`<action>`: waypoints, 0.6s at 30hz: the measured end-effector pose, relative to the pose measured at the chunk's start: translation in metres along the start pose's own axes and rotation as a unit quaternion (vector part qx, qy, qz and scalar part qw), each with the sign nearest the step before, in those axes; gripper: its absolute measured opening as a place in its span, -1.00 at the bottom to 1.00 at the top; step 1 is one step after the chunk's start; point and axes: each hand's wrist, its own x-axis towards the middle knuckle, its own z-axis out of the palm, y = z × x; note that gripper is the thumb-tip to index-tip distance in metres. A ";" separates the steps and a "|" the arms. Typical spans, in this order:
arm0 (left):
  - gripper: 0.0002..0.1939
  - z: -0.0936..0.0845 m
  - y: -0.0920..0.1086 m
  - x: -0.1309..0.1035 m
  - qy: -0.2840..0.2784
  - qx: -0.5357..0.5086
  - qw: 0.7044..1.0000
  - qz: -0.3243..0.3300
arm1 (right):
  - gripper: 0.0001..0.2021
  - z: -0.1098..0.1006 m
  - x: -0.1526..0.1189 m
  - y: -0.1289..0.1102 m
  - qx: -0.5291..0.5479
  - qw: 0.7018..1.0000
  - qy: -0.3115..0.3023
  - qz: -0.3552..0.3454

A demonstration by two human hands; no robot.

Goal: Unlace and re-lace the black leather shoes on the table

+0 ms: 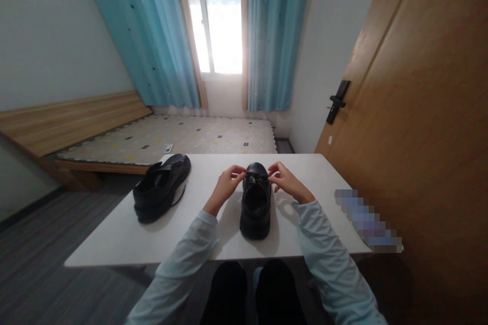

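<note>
A black lace-up shoe stands upright on the white table, its heel toward me and its toe pointing away. Its black shoelace is gathered over the tongue in what looks like a knot or bow. On the left side of the shoe, my left hand pinches the shoelace between thumb and fingertips. My right hand does the same on the right side, its fingers bent. A second black shoe rests at the table's left, with a loose lace end trailing beside it.
The white table stands over my knees. A pixelated bluish item lies at its right edge, near a wooden door. Beyond the table are a bed with a small white object and blue curtains.
</note>
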 end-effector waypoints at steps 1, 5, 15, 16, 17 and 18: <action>-0.77 0.000 0.003 -0.001 0.014 0.011 0.999 0.036 | -0.73 0.000 0.000 -0.002 -0.013 0.999 0.017 -0.045; -0.76 -0.001 0.016 -0.009 0.043 0.091 0.980 0.172 | -0.86 0.003 -0.002 -0.011 -0.096 0.981 0.034 -0.163; -0.84 0.001 0.015 -0.013 0.017 0.184 0.944 0.275 | -0.88 0.015 -0.003 -0.016 -0.159 0.973 0.007 -0.166; -0.84 0.002 0.015 -0.013 0.007 0.173 0.947 0.269 | -0.88 0.015 -0.003 -0.015 -0.158 0.973 0.004 -0.166; -0.83 0.002 0.015 -0.013 -0.004 0.163 0.952 0.260 | -0.88 0.015 -0.003 -0.015 -0.157 0.974 0.001 -0.166; -0.81 0.003 0.015 -0.013 -0.014 0.152 0.957 0.245 | -0.88 0.014 -0.003 -0.015 -0.156 0.974 -0.001 -0.165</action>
